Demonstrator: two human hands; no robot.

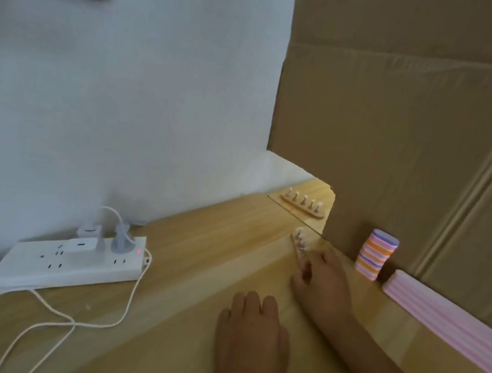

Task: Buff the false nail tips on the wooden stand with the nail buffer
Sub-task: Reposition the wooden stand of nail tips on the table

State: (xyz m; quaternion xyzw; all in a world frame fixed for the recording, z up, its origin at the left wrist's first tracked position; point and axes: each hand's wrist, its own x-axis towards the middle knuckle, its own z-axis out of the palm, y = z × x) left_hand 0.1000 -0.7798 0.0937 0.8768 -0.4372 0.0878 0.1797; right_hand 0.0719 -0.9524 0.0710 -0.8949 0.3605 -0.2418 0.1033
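One wooden stand [299, 244] touches the right hand [324, 282], beyond the left hand [252, 328].

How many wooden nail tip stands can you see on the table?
2. The far stand sits by the cardboard sheet's cut-out edge; the nearer stand is gripped by the right hand, which partly hides it.

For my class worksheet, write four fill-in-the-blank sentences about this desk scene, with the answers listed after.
The far wooden stand holds ___ nail tips. The striped buffer stack stands in front of the ___ sheet. The power strip's indicator glows ___. The ___ hand touches the near stand.
Missing: five; cardboard; red; right.
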